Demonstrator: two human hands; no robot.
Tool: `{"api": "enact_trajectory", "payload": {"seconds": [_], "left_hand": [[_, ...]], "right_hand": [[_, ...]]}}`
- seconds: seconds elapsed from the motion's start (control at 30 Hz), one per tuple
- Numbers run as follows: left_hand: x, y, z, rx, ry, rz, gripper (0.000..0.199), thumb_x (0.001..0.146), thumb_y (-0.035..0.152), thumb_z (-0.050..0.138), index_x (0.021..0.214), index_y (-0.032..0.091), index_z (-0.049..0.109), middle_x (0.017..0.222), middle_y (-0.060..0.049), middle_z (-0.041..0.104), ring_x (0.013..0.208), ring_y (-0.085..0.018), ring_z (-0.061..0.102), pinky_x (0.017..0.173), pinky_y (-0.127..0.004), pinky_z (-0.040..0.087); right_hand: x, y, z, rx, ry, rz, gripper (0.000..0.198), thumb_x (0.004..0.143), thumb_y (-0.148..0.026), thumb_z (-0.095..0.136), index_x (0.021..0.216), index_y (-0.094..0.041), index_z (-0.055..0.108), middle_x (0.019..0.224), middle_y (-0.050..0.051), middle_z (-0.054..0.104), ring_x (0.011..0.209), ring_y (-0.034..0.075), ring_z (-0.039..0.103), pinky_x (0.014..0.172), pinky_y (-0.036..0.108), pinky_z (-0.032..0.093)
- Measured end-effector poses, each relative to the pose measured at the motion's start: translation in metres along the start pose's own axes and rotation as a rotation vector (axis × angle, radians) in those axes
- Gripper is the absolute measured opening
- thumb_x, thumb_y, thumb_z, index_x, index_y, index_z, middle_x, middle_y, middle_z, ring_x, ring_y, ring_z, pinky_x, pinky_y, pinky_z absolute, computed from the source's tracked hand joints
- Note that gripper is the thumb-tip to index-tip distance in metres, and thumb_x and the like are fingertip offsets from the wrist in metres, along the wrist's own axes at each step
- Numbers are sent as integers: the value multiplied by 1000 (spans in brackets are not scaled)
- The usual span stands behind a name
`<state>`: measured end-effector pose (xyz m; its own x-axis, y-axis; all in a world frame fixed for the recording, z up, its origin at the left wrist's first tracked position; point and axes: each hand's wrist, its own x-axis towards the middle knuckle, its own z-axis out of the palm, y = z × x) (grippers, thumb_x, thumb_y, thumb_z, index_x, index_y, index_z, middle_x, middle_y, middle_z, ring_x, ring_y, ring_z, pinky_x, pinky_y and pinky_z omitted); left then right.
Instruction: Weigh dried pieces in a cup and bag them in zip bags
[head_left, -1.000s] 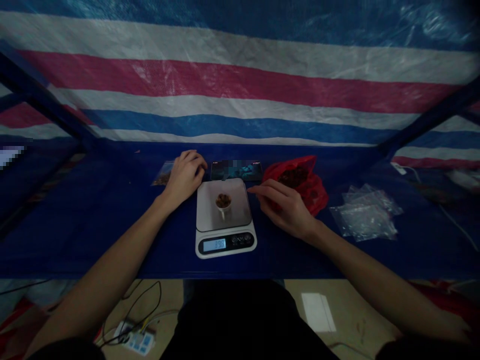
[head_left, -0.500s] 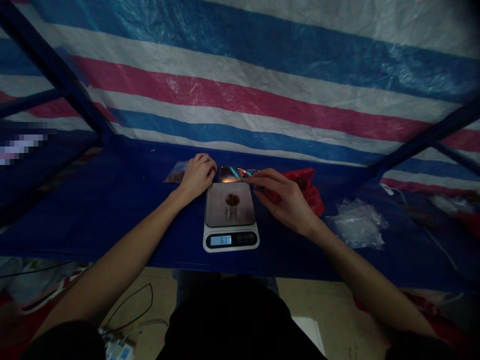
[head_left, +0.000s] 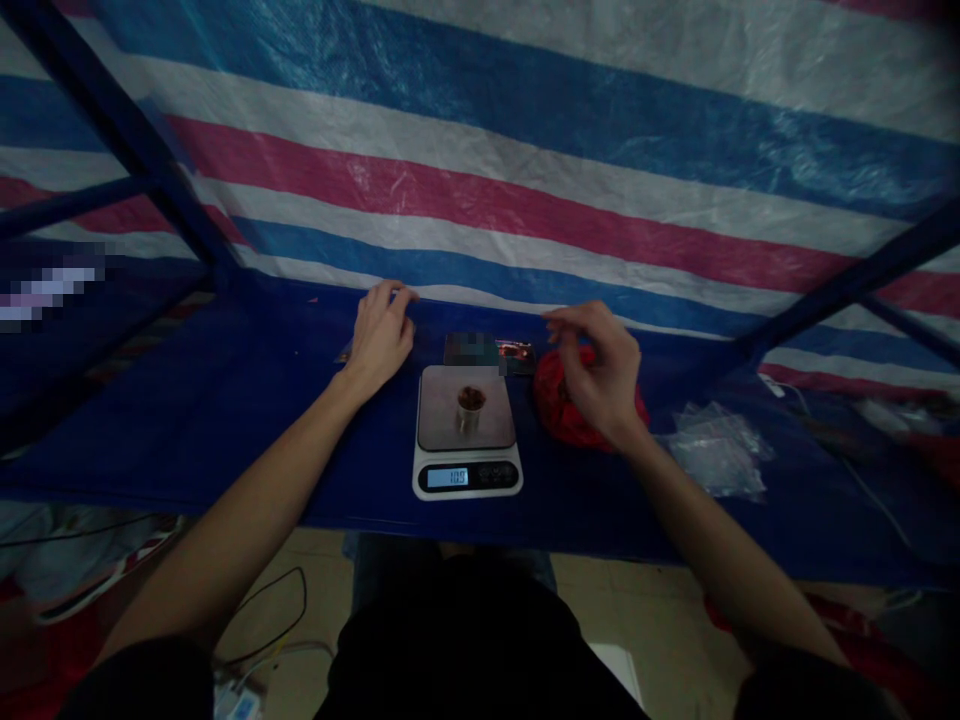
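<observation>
A kitchen scale (head_left: 491, 428) with a lit display stands on the blue table, carrying a small cup (head_left: 469, 408) of brown bits; the display appears to read 10.9. To the scale's left, my left hand (head_left: 384, 335) is open, fingers loosely bent and apart, with nothing visible in it. It covers most of a small bag (head_left: 344, 352). My right hand (head_left: 604, 362) hovers over a red plastic bag (head_left: 551, 405), fingers curved and thumb apart, no held thing showing. Behind the scale lies a phone (head_left: 517, 350) with a lit screen.
Several clear zip bags (head_left: 716, 450) are piled to the right on the blue table (head_left: 247, 430). A striped plastic sheet (head_left: 480, 170) hangs behind, with blue frame bars (head_left: 847, 270) at both sides. Cables (head_left: 304, 600) lie on the floor at lower left.
Both hands have lifted away from the phone and moved apart, my left up and left, my right up and right over the red bag. The scale's reading has changed.
</observation>
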<state>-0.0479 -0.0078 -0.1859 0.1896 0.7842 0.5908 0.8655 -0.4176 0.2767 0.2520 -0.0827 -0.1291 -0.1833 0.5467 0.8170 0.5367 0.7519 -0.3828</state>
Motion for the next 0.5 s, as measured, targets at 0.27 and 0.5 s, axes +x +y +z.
{"api": "enact_trajectory", "payload": {"seconds": [0.27,0.5], "left_hand": [[-2,7,-2,-111,161,-7,57,87,3,45,139,25,52,147,-13,53,140,-31,53,121,-48,44],[-3,10,-1,-103,130,0,61,89,4,42,146,24,44,149,-15,51,146,-29,48,124,-49,41]], "right_hand": [[-46,19,27,23,-121,20,43,97,-1,48,125,-23,72,103,8,69,92,22,69,80,37,60],[-50,17,31,78,-173,48,54,96,2,41,134,-26,68,108,9,68,101,24,68,88,42,60]]}}
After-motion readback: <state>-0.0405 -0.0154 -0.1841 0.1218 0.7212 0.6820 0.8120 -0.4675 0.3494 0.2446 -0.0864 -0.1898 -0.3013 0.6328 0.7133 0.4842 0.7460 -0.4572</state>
